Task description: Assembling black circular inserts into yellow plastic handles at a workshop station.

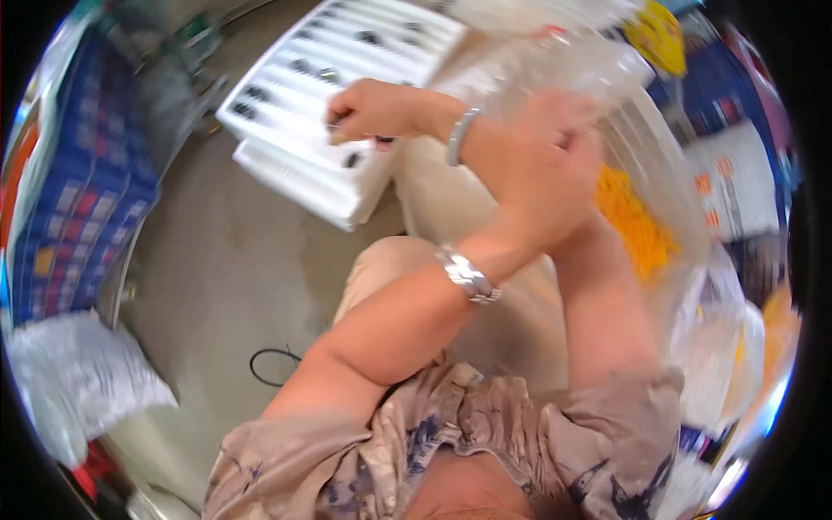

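My forearms cross in front of me. My right hand (377,111) reaches left over a white ridged tray (299,178), its fingers closed in a pinch; what they hold is too small to make out. Small dark pieces (303,67) sit in rows along the tray's grooves, and one dark piece (351,160) lies near its front end. Blurred by motion, my left hand (555,152) is on the right, its fingers curled in, near a clear plastic bag (581,69). Anything inside its grip is hidden. A silver watch (468,276) is on my left wrist, a bracelet (459,134) on my right.
Yellow-orange pieces (633,225) lie in a pale bin (685,186) at the right. A blue checked bag (91,173) stands at the left, above a whitish plastic package (91,373). A black loop of cord (273,367) lies on the floor. More bags crowd the right edge.
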